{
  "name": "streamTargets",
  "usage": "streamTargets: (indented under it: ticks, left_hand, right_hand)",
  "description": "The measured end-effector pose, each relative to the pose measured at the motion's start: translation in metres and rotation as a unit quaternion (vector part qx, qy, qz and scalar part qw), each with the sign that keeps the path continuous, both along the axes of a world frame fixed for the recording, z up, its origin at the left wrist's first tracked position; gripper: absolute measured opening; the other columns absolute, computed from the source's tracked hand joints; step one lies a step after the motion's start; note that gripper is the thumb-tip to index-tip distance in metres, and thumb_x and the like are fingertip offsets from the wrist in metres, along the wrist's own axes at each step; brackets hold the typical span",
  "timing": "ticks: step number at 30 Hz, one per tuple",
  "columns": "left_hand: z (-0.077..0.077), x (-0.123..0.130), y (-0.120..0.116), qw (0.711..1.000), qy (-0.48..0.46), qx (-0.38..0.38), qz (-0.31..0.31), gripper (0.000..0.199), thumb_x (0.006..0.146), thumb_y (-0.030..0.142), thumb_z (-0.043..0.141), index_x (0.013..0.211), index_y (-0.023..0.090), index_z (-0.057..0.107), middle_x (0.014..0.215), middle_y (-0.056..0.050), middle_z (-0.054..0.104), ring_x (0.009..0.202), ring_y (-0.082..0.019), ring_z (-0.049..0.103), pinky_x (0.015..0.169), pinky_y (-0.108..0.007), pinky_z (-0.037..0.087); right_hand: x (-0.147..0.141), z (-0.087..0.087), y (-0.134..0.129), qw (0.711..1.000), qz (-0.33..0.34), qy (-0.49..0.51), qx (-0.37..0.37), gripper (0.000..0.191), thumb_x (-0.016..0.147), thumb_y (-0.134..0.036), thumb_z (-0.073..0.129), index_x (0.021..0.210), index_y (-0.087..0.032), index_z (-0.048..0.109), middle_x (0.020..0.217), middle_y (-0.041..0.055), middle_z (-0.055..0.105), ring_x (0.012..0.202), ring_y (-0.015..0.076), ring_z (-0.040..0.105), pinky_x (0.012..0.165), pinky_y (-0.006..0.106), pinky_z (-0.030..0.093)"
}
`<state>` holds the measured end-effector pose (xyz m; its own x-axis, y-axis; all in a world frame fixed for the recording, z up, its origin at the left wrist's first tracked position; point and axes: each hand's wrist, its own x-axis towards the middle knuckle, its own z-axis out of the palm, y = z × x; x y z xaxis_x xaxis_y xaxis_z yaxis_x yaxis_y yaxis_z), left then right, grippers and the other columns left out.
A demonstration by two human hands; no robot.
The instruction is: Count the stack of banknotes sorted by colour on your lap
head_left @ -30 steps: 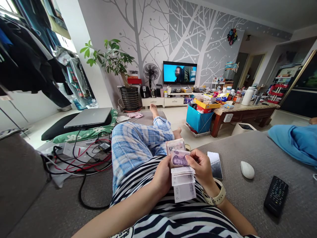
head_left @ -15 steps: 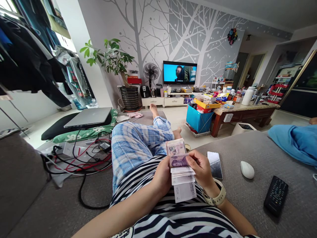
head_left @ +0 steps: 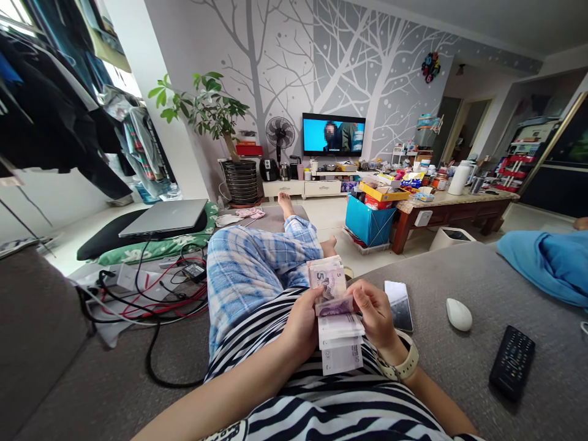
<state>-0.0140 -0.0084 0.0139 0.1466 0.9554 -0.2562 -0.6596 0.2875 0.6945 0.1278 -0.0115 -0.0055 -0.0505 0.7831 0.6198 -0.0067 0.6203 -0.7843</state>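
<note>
A stack of purplish banknotes (head_left: 329, 275), with a 5 printed on the upper ones, lies between my hands over my lap. My left hand (head_left: 301, 321) is closed around the left edge of the stack, its thumb across the front. On the right, my right hand (head_left: 373, 312) pinches the edge of a folded-down note between thumb and fingers. Several pale folded-over notes (head_left: 342, 352) hang below, fanned toward my striped shirt. A pale watch sits on my right wrist.
On the grey sofa to my right lie a phone (head_left: 399, 305), a white mouse (head_left: 459, 315) and a black remote (head_left: 512, 362). Tangled cables (head_left: 156, 294) and a laptop (head_left: 165, 217) are on the left. A blue box (head_left: 370, 220) stands by the crowded table.
The note under my right thumb has folded further down toward me, and more of the 5 note behind shows. My left thumb has come up onto the stack.
</note>
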Motion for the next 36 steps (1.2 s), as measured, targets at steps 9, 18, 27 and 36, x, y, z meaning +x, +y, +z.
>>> streamTargets:
  ticks: [9,18,27,36]
  left_hand:
    - [0.01,0.001,-0.007,0.998,0.052,0.031,0.016,0.019,0.075,0.015,0.064,0.091,0.008,0.071,0.073,-0.008,0.075,0.059,-0.017,0.066,0.068,-0.029,0.054]
    - [0.011,0.008,-0.001,0.996,0.06,0.068,-0.019,0.025,0.07,0.016,0.071,0.095,0.011,0.069,0.077,-0.008,0.076,0.064,-0.018,0.068,0.065,-0.028,0.053]
    - [0.016,0.025,0.003,0.987,0.1,0.105,-0.073,0.029,0.072,0.022,0.074,0.098,0.01,0.069,0.081,-0.009,0.076,0.069,-0.02,0.07,0.069,-0.029,0.052]
    - [0.005,0.034,-0.001,0.985,0.101,0.086,-0.106,0.028,0.072,0.025,0.075,0.094,0.01,0.069,0.08,-0.009,0.075,0.068,-0.02,0.068,0.071,-0.031,0.052]
  right_hand:
    - [-0.002,0.0,0.007,0.996,-0.049,0.023,-0.073,0.03,0.084,-0.038,0.071,0.067,-0.02,0.056,0.058,-0.0044,0.05,0.053,0.0113,0.043,0.053,0.025,0.034]
    - [0.008,-0.003,0.021,0.985,-0.033,0.094,-0.139,0.028,0.081,-0.041,0.07,0.074,-0.02,0.053,0.065,-0.0053,0.048,0.058,0.0116,0.042,0.054,0.024,0.035]
    - [0.031,-0.001,0.012,0.987,-0.122,0.086,-0.057,0.025,0.082,-0.034,0.068,0.064,-0.018,0.06,0.092,0.0045,0.059,0.084,0.0182,0.056,0.07,0.026,0.044]
    - [0.04,-0.02,-0.001,0.985,-0.04,0.121,-0.114,0.022,0.086,-0.036,0.066,0.075,-0.018,0.071,0.083,0.004,0.065,0.08,0.0196,0.057,0.073,0.029,0.047]
